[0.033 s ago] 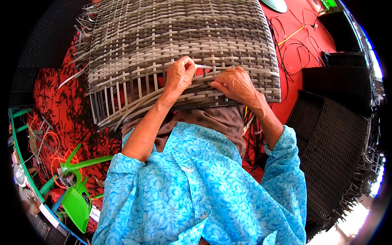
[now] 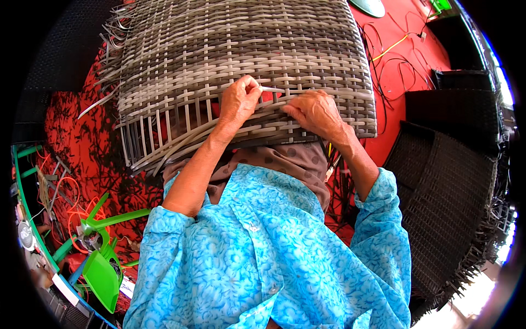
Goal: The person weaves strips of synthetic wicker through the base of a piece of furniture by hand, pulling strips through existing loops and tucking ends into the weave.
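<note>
A grey-brown woven wicker panel [image 2: 246,41] lies across my lap, with a gap in its weave near the front edge. My left hand [image 2: 241,101] is closed in a pinch on a pale grey flat weaving strip [image 2: 272,89], which runs rightward to the uprights beside the gap. On the right of the gap, my right hand [image 2: 316,113] rests on the weave with fingers curled in; what they grip is hidden beneath them. Below both hands, several loose strips [image 2: 189,134] sweep left along the front edge, over bare upright strips.
Loose strip ends [image 2: 112,52] stick out at the panel's left side. Dark scraps litter the red floor [image 2: 76,123]. Black cables [image 2: 405,63] lie at the upper right, dark woven pieces [image 2: 446,192] stand at the right, and a bright green plastic object [image 2: 103,279] is at the lower left.
</note>
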{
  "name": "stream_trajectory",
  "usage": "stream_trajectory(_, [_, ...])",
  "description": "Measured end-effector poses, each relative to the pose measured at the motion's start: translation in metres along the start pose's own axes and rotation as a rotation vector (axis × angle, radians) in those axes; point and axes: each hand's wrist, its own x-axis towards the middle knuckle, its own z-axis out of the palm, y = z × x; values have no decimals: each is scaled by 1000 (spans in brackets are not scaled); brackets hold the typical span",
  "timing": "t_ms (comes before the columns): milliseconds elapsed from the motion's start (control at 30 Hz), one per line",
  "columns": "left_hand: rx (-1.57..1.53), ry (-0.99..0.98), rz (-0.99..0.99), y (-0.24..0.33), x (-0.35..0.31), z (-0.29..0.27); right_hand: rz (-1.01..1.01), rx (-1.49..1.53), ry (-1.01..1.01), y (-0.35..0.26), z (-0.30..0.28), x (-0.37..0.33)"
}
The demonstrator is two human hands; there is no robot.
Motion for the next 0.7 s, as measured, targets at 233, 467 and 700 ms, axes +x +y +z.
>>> stream_trajectory(233, [-229,-91,-136,-1,-3,-10,345,254,79,-15,11,30])
stream_trajectory(467, [-34,-118,-37,3,-9,-15,410,385,-178,2,11,40])
stream_trajectory(700, [422,-147,103,2,-6,-21,471,115,-76,-12,19,43])
